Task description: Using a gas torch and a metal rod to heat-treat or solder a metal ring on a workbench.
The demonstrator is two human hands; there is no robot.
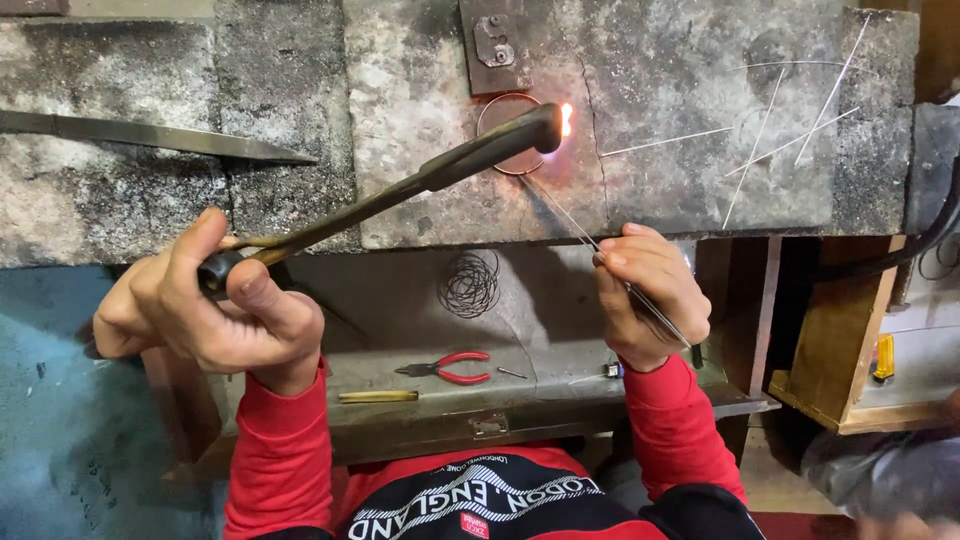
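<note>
My left hand [215,300] grips the handle end of a long dark torch [400,185] that reaches up and right across the stone block [680,70]. A small orange flame [566,120] burns at its tip, right at the edge of a thin wire ring [486,112] lying on the block. My right hand [645,295] pinches a thin straight wire rod [570,225], whose far end points up towards the flame and the ring.
Several thin wire pieces [770,130] lie on the block's right side. A long metal blade [150,133] rests at the left. Below the block are a coil of dark wire [470,283], red-handled pliers [450,368] and a yellow-handled tool [377,396]. A black hose [930,230] hangs at the right.
</note>
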